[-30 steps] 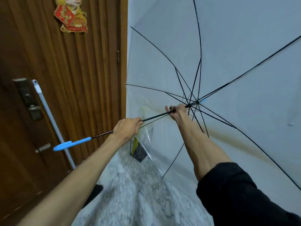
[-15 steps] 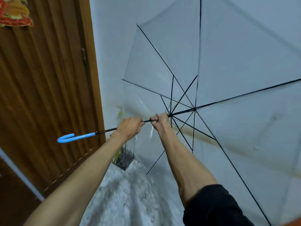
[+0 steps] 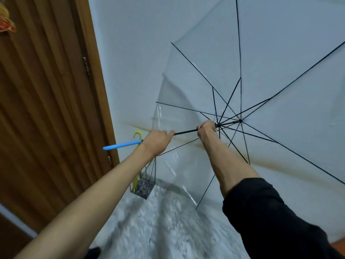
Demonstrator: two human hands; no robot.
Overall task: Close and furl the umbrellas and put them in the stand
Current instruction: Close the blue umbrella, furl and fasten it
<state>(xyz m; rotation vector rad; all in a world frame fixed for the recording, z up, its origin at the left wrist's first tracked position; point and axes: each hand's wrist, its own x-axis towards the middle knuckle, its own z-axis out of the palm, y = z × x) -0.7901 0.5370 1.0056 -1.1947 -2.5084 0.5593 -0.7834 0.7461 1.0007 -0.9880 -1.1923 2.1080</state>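
Nearest the camera, the person's two forearms are reaching forward and upward: the left one bare, the right one coming out of a pushed-up black sleeve [image 3: 270,217]. The left hand [image 3: 157,142] is curling its fingers fully round the black shaft [image 3: 185,132] of a clear umbrella [image 3: 205,75], just ahead of the blue handle [image 3: 121,145], which is sticking out to the left behind the wrist. Further along the shaft, the right hand [image 3: 206,128] is closing in a fist round it, knuckles up, right where the thin black stretchers are gathering. The umbrella is being held nearly level in the air, its canopy spread open and facing away, ribs fanning out to the right. Beyond and below the left wrist, a wire umbrella stand [image 3: 147,182] is standing on the mottled pale floor [image 3: 168,221] against the white wall [image 3: 140,53], holding a yellow umbrella [image 3: 137,135] with its hooked handle up. A brown wooden door [image 3: 46,109] is filling the left side.
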